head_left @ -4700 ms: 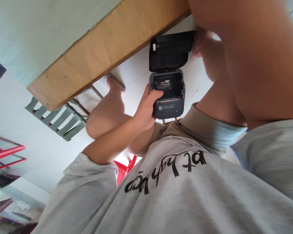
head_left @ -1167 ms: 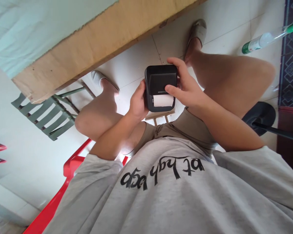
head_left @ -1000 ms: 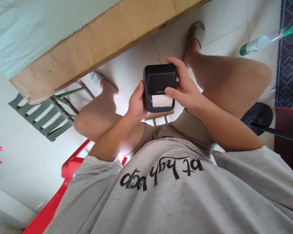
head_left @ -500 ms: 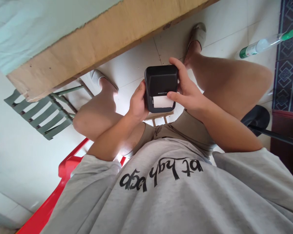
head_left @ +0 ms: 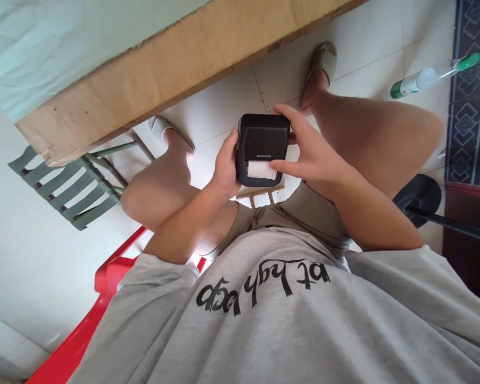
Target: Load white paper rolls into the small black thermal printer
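A small black label printer (head_left: pixel 263 141) with its lid closed is held over my lap, between my knees. A strip of white paper (head_left: pixel 261 169) sticks out of its slot. My left hand (head_left: pixel 225 172) grips the printer's left side. My right hand (head_left: pixel 306 151) wraps the right side, fingers over the far corner and thumb resting on the paper's right end.
A wooden table edge (head_left: pixel 152 80) with a pale green cloth runs across the top. A green slatted chair (head_left: pixel 60 178) stands left, a red plastic chair (head_left: pixel 104 288) under me. A spray bottle (head_left: pixel 428 77) lies on the tiled floor, with a black stand base (head_left: pixel 418 194) at right.
The printer's lid, open 4.7 s ago, is now closed with paper showing. Over the last second my right thumb slid down onto the paper and less of the strip shows.
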`<state>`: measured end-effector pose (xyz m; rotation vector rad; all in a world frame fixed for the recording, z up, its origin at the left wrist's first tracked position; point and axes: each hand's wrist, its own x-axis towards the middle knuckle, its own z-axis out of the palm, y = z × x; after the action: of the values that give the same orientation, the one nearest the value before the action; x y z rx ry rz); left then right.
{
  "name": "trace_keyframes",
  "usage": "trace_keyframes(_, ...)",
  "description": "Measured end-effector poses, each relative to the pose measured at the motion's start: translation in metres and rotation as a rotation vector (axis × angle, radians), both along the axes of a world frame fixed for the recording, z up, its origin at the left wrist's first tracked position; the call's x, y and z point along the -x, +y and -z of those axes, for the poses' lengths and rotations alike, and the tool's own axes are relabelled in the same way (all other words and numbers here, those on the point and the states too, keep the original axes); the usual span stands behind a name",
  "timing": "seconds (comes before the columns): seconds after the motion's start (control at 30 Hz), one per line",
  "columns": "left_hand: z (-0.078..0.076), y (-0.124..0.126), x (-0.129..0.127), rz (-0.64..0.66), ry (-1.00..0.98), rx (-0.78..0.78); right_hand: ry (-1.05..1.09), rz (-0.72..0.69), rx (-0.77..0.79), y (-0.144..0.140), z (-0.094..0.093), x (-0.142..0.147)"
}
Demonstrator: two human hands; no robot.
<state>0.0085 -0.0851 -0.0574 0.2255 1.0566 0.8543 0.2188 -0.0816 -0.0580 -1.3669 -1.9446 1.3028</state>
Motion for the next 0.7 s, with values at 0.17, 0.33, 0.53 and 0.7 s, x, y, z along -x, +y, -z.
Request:
trace_keyframes(0.17, 0.0, -0.003, -0.003, 0.065, -0.01, -0.031, -0.163, 0.103, -0.167, -0.001, -0.003, -0.007)
trace_keyframes(0.33, 0.007, -0.006, -0.002, 0.08, 0.079, -0.015, -0.011, 0.435, -0.25, -0.001, 0.0, 0.003)
trace_keyframes(0.53, 0.012, -0.009, 0.0, 0.15, 0.096, -0.036, 0.013, 0.581, -0.43, -0.001, 0.003, 0.01)
trace_keyframes(0.7, 0.009, -0.009, -0.004, 0.117, 0.096, -0.046, -0.524, 0.254, -0.26, -0.01, -0.01, 0.018)
